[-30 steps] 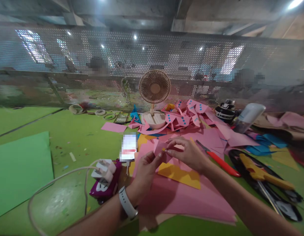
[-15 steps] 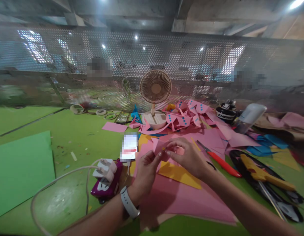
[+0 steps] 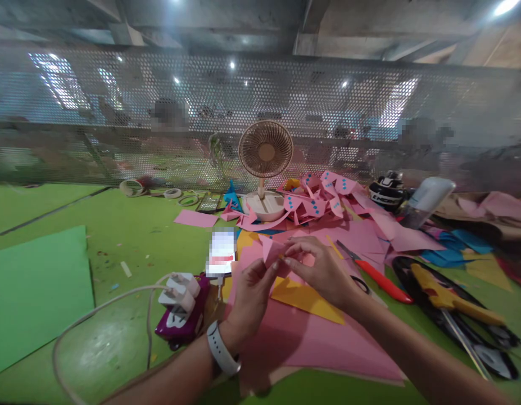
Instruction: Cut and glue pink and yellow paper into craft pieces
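At the middle of a green counter (image 3: 117, 225), above a spread of pink paper sheets (image 3: 311, 337), a person's two hands meet on a small folded pink paper piece (image 3: 272, 250). The left hand (image 3: 249, 295), a white watch (image 3: 221, 349) on its wrist, pinches the piece's lower edge between thumb and fingers; the right hand (image 3: 323, 270) grips it from the other side, fingertips closed on the fold. The piece is held just off the sheets, the hands touching across it. A yellow paper triangle (image 3: 306, 298) lies on the pink sheets directly beneath them.

Just left of the hands, a phone (image 3: 221, 253) rests on the counter, and nearer the front edge a purple power strip (image 3: 180, 320) carries white plugs (image 3: 178, 289) with a pale cable (image 3: 95, 315) looping toward the front left corner. A green sheet (image 3: 32, 292) lies flat at the left edge. To the right, red-handled scissors (image 3: 376, 273) and a yellow glue gun (image 3: 449, 298) lie near the right edge. Toward the far edge, a small desk fan (image 3: 265, 154) stands upright beside a heap of pink folded shapes with blue dots (image 3: 323, 197), before a perforated metal screen (image 3: 117, 112).
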`<state>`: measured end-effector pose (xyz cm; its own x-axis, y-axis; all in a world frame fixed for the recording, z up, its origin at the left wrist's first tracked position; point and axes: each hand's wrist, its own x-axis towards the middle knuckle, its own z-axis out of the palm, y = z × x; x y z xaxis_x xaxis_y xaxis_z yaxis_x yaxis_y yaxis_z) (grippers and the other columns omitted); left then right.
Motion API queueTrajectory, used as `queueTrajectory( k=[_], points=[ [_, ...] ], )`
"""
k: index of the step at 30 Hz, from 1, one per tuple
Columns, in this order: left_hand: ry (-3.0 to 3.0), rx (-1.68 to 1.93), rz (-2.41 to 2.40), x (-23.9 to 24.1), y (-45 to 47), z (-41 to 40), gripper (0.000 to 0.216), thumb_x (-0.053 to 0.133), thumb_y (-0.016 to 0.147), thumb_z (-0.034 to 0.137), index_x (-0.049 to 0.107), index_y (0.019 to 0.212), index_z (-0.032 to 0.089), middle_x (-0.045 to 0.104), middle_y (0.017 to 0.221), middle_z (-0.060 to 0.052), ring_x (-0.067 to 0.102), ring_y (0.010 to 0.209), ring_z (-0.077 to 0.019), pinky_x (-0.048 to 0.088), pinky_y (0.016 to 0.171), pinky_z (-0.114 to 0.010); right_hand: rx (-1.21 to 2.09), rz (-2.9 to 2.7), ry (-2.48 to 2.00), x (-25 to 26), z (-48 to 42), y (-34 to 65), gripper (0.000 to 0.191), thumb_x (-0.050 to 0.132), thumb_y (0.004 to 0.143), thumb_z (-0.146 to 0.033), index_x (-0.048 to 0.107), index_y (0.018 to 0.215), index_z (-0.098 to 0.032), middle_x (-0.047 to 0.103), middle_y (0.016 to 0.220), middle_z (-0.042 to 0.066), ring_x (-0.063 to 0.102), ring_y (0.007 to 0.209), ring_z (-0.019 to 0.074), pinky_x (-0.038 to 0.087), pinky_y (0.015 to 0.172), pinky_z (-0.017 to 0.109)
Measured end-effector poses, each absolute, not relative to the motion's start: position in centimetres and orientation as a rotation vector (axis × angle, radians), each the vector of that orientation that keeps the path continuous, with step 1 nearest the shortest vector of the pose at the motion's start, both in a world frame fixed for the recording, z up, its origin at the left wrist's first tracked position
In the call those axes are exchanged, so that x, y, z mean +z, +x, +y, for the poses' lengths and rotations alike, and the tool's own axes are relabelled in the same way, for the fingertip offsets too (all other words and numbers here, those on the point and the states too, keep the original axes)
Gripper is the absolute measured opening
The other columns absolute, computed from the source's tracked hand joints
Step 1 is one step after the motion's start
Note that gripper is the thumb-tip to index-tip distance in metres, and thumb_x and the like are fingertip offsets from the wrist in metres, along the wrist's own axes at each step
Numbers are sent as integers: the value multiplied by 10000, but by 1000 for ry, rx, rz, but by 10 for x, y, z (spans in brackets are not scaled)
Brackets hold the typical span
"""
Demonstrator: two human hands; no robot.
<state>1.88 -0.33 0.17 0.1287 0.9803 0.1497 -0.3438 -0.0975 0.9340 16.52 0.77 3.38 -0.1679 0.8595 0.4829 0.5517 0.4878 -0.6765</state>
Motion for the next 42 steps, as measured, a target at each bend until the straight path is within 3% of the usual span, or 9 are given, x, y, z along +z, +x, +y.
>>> queueTrajectory(
  k=[13, 20, 28, 42],
  points=[
    [1098, 1235, 813, -1, 17, -3, 210, 630, 777, 333, 649, 810, 126, 664, 840, -69, 568, 815, -171, 427, 781, -298, 648, -1822, -1217, 37, 11, 169, 103, 588, 766, -247, 675, 765, -191, 653, 1005, 92, 575, 993, 244, 467, 786, 353],
    [1111, 1237, 759, -9, 16, -1, 184, 608, 800, 320, 625, 791, 138, 634, 820, -50, 555, 799, -163, 423, 770, -300, 826, -1725, -1164, 38, 13, 170, 108, 598, 754, -263, 662, 739, -177, 651, 1014, 93, 567, 1027, 226, 474, 818, 335],
    [1145, 1171, 783, -7, 16, -3, 220, 592, 809, 341, 648, 829, 129, 626, 834, -56, 525, 796, -152, 408, 762, -283, 706, -1781, -1200, 45, 12, 173, 98, 606, 756, -256, 667, 740, -180, 674, 978, 72, 595, 953, 224, 425, 869, 373],
    [1074, 1164, 726, -12, 16, -2, 180, 605, 808, 316, 632, 805, 139, 589, 788, -22, 490, 746, -118, 390, 728, -253, 678, -1742, -1162, 42, 12, 171, 86, 627, 753, -266, 670, 744, -193, 641, 1057, 66, 564, 1027, 213, 396, 909, 371]
  ],
)
